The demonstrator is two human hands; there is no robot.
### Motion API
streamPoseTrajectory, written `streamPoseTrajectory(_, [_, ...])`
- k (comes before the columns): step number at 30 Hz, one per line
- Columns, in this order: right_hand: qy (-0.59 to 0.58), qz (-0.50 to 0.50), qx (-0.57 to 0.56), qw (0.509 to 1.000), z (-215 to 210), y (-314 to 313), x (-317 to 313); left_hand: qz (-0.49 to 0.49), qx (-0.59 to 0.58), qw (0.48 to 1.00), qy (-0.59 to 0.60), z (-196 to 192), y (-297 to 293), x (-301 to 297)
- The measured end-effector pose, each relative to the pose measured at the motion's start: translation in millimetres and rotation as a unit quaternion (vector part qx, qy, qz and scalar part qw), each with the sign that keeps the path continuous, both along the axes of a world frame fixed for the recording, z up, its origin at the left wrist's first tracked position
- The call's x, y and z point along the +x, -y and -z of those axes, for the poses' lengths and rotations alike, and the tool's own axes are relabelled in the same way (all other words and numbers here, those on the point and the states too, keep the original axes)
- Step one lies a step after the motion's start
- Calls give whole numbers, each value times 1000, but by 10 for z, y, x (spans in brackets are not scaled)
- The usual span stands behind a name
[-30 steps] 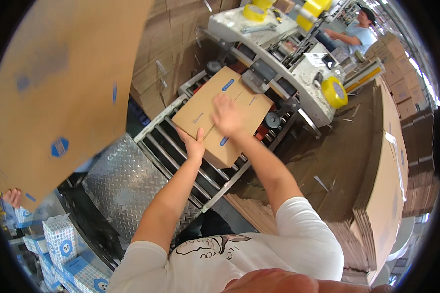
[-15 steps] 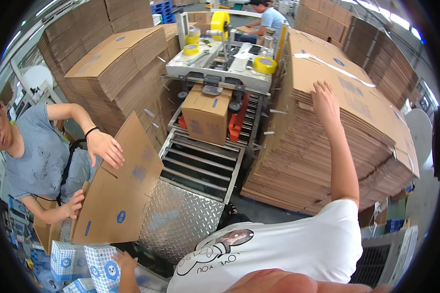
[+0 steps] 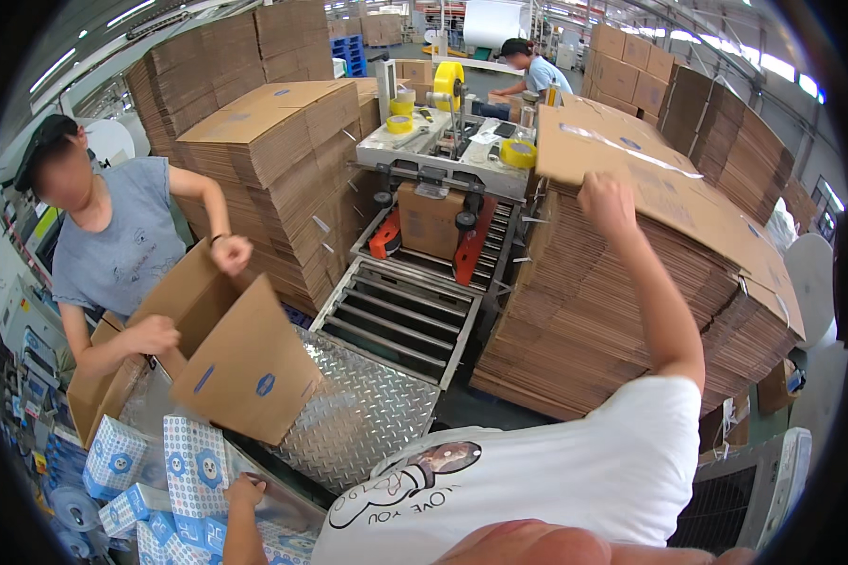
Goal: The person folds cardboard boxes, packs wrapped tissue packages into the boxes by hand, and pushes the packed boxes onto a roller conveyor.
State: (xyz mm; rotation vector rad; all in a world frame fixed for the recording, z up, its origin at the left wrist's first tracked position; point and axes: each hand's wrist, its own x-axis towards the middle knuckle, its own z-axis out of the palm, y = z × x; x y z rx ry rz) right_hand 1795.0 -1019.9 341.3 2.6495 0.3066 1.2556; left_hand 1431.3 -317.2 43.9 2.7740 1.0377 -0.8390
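My right hand (image 3: 609, 201) is closed on the near left edge of the top flattened carton (image 3: 584, 151), which lies on a tall stack at the right. That edge sits slightly raised off the stack. Low at the left, my left hand (image 3: 245, 492) has its fingers curled beside a blue-and-white patterned pack (image 3: 196, 461); what it grips, if anything, is hidden. More such packs (image 3: 127, 508) lie around it. Just beyond, a co-worker in a grey shirt (image 3: 122, 221) stands at an opened-out carton (image 3: 254, 377), fists at its upper edges.
A metal tread plate (image 3: 358, 400) leads to a roller conveyor (image 3: 396, 315). Past it, a carton (image 3: 431, 221) sits inside a taping machine (image 3: 443, 151) carrying yellow tape rolls. Flattened cartons (image 3: 292, 169) are stacked at the left. Another person (image 3: 542, 73) works at the back.
My right hand has gone from spread above the stack to closed on the carton's edge. The co-worker's carton has opened out. The carton in the machine has moved farther in. My view has shifted.
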Motion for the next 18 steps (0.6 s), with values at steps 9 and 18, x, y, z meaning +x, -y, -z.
streamPoseTrajectory(9, [-78, -47, -64, 994, -133, -671, -561, 260, -249, 856, 372, -895, 1253, 1142])
streamPoseTrajectory(18, [-159, -464, 43, 871, -1367, -1257, -1201, 244, -87, 689, 677, -1333, 2278, 1697])
